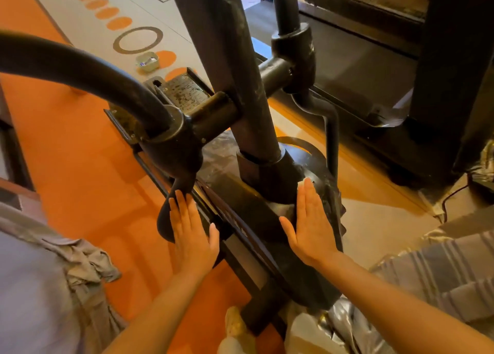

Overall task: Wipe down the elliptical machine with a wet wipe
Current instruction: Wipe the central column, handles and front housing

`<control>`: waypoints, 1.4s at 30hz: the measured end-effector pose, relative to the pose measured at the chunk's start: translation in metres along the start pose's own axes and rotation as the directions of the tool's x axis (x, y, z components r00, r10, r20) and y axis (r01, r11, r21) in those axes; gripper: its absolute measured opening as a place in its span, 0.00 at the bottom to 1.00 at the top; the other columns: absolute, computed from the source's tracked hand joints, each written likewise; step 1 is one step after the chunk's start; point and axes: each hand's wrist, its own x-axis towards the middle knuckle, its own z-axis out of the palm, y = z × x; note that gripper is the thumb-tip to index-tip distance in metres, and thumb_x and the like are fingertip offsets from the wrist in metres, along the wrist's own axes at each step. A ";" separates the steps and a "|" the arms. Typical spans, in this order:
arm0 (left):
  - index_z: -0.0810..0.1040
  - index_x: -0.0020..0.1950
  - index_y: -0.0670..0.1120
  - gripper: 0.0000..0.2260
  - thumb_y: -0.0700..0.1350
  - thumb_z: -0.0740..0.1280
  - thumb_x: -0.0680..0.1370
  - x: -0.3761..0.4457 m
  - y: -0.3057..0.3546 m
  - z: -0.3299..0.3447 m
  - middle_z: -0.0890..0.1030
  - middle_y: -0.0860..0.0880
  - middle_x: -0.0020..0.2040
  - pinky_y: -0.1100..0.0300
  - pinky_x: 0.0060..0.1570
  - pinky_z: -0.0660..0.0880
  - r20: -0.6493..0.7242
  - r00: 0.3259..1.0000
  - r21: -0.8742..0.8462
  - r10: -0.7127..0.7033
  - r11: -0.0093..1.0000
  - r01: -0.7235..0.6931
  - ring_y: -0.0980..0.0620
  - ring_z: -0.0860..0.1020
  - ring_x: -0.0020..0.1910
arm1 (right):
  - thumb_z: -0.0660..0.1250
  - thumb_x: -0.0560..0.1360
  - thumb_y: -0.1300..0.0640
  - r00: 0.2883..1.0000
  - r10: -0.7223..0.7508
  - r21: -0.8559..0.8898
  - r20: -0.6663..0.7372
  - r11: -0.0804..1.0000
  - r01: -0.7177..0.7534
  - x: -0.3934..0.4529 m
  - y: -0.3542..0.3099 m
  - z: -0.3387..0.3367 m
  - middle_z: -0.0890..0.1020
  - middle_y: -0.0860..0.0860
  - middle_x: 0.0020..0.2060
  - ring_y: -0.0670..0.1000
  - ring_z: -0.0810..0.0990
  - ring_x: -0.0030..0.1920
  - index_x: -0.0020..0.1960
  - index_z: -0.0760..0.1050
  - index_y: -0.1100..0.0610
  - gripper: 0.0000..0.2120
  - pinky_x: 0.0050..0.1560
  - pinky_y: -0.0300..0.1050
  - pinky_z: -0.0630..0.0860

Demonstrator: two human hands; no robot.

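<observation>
My 2 hands lie flat with straight fingers: left hand (pixel 191 233) on the elliptical machine (pixel 248 214) housing's left edge, right hand (pixel 310 220) pressing a wet wipe (pixel 301 183) by the post base, housing running away between them

Orange floor (pixel 80 145) with grey strip bearing orange dots and ring markings (pixel 137 40), small open container (pixel 147 61) on the strip, striped fabric (pixel 443 270) at right, black cable (pixel 451 196) beside dark equipment base (pixel 451 59)
</observation>
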 end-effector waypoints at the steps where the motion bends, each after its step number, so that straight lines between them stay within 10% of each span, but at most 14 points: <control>1: 0.40 0.79 0.43 0.40 0.44 0.67 0.80 0.000 0.003 0.001 0.35 0.48 0.79 0.47 0.77 0.41 -0.002 1.000 0.004 -0.015 1.000 0.015 0.51 0.31 0.77 | 0.49 0.80 0.37 1.000 0.000 0.005 0.008 1.000 0.000 0.001 0.003 -0.001 0.41 0.55 0.79 0.51 0.39 0.78 0.79 0.39 0.59 0.39 0.77 0.48 0.44; 7: 0.38 0.79 0.42 0.40 0.44 0.65 0.80 -0.001 0.014 0.001 0.34 0.46 0.79 0.52 0.77 0.37 -0.035 0.998 0.039 -0.044 0.998 0.045 0.52 0.31 0.77 | 0.48 0.79 0.35 0.997 0.071 0.219 -0.024 0.974 -0.064 0.057 -0.032 -0.020 0.46 0.57 0.79 0.52 0.42 0.79 0.79 0.41 0.61 0.41 0.78 0.53 0.49; 14: 0.40 0.80 0.40 0.40 0.44 0.66 0.80 0.000 0.014 0.003 0.34 0.47 0.78 0.52 0.77 0.38 -0.020 0.997 0.108 -0.081 0.991 0.082 0.53 0.30 0.76 | 0.52 0.80 0.39 0.986 -0.156 0.267 -0.066 0.949 0.168 0.046 -0.011 -0.028 0.43 0.46 0.78 0.44 0.42 0.78 0.80 0.40 0.54 0.37 0.75 0.37 0.44; 22: 0.41 0.79 0.37 0.39 0.44 0.65 0.80 0.000 0.020 0.005 0.34 0.44 0.78 0.50 0.77 0.39 -0.013 0.995 0.161 -0.095 0.982 0.096 0.49 0.32 0.77 | 0.48 0.79 0.36 0.995 -0.097 0.284 0.016 0.955 0.088 0.037 0.001 -0.023 0.44 0.53 0.79 0.48 0.40 0.78 0.80 0.41 0.58 0.39 0.78 0.49 0.47; 37: 0.40 0.78 0.38 0.37 0.52 0.56 0.77 0.001 0.020 0.011 0.37 0.40 0.79 0.43 0.77 0.46 -0.037 0.993 0.168 -0.109 0.979 0.114 0.42 0.38 0.79 | 0.54 0.83 0.53 0.848 -0.525 0.207 -0.074 0.824 0.528 0.080 0.013 -0.045 0.59 0.53 0.77 0.50 0.53 0.78 0.77 0.60 0.60 0.24 0.77 0.49 0.55; 42: 0.38 0.77 0.40 0.38 0.47 0.63 0.80 0.002 0.017 0.011 0.36 0.41 0.79 0.46 0.77 0.44 -0.043 0.994 0.188 -0.098 0.977 0.104 0.43 0.37 0.79 | 0.54 0.83 0.52 0.883 -0.469 0.332 0.009 0.835 0.440 0.079 0.008 -0.041 0.46 0.48 0.79 0.48 0.44 0.79 0.80 0.48 0.56 0.28 0.78 0.46 0.47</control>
